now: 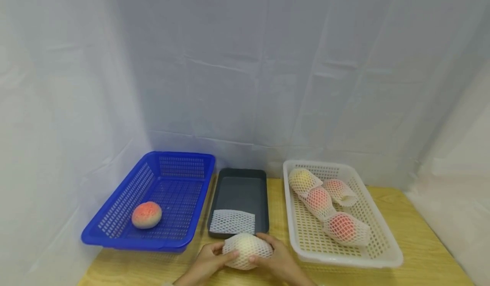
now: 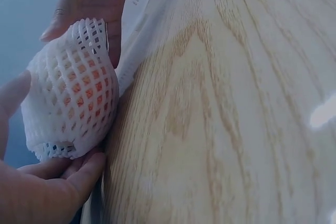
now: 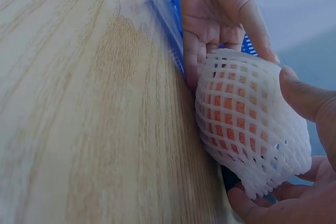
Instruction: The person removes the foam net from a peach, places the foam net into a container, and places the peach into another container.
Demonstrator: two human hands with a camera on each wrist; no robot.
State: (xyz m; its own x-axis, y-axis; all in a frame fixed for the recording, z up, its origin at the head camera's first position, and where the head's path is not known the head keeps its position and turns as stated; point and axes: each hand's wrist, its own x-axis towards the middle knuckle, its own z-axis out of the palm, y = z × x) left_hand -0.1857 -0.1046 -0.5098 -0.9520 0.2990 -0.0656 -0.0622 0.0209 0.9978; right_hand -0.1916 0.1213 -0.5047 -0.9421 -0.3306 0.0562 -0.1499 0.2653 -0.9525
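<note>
A peach in a white foam net [image 1: 246,250] is held between both hands at the front of the table, just before the dark tray. My left hand [image 1: 208,260] grips its left end, thumb on the near side. The right hand [image 1: 281,260] holds the other end, its thumb on the near side and fingers at the back. In the right wrist view, red skin of the netted peach [image 3: 236,114] shows through the mesh, and the net covers it nearly end to end. A flat foam net [image 1: 232,221] lies in the dark tray [image 1: 241,192].
On the left stands a blue basket [image 1: 206,167] with one bare peach [image 1: 147,215]. A white basket [image 1: 344,258] on the right holds several netted fruits, among them a yellowish one [image 1: 302,179]. The wooden table [image 1: 398,209] meets a white sheet [image 1: 245,64] behind.
</note>
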